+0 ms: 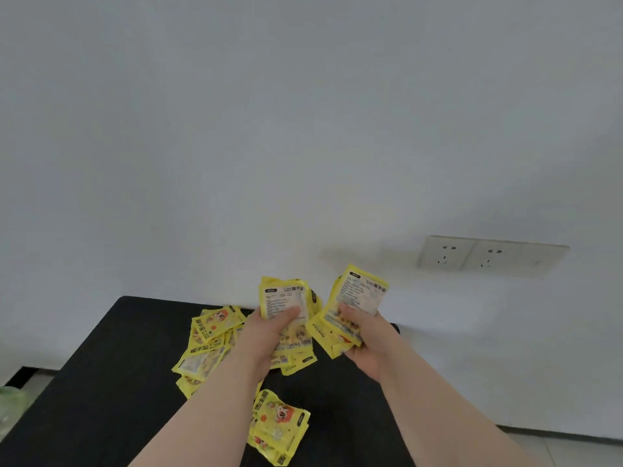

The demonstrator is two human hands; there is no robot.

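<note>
Both hands are raised above a black table (pixel 101 382), each gripping a bunch of yellow snack packets. My left hand (pixel 266 332) holds a stack of packets (pixel 286 298) with the thumb across the white printed label. My right hand (pixel 364 335) grips a second stack (pixel 362 293), its thumb lying over the top packet. Several more yellow packets lie in a loose pile (pixel 209 345) on the table left of my left hand. A small stack of packets (pixel 278 426) rests nearer to me between my forearms.
A white wall stands directly behind the table, with a double power socket (pixel 492 256) low on the right. Pale floor shows at the right (pixel 573 449). Something green and blurred sits at the lower left edge (pixel 10 406).
</note>
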